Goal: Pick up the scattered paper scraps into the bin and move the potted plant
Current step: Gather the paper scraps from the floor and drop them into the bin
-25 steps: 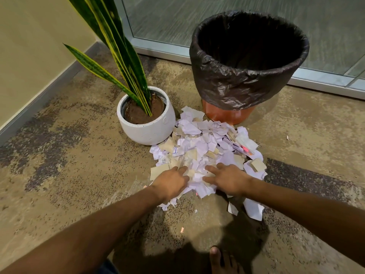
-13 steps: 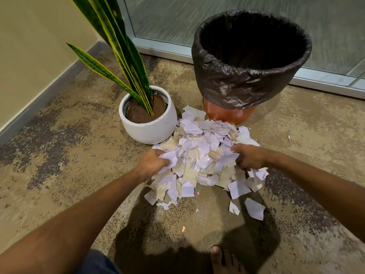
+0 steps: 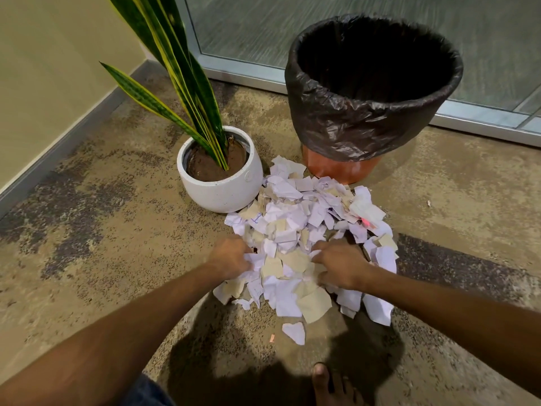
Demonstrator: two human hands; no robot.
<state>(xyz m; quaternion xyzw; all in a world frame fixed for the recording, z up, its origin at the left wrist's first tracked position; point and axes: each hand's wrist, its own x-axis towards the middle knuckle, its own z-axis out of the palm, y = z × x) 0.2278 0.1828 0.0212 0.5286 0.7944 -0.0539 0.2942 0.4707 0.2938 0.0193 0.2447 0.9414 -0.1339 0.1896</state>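
A heap of white and tan paper scraps (image 3: 295, 218) lies on the carpet between a white potted plant (image 3: 222, 189) and an orange bin (image 3: 371, 92) lined with a black bag. My left hand (image 3: 229, 259) grips a bunch of scraps at the heap's near left side. My right hand (image 3: 339, 266) grips scraps at the near right side. A clump of scraps sits bunched between both hands. A few loose scraps (image 3: 294, 332) lie nearer to me. The plant's long green leaves rise up and to the left.
A beige wall (image 3: 52, 68) with a grey skirting runs along the left. A glass panel in a metal frame (image 3: 263, 80) stands behind the plant and bin. My bare foot (image 3: 330, 385) shows at the bottom edge. Patchy brown carpet surrounds the heap.
Both hands went out to the heap's sides, then drew back toward me and closer together, bunching scraps between them. The near edge of the heap has shifted toward me.
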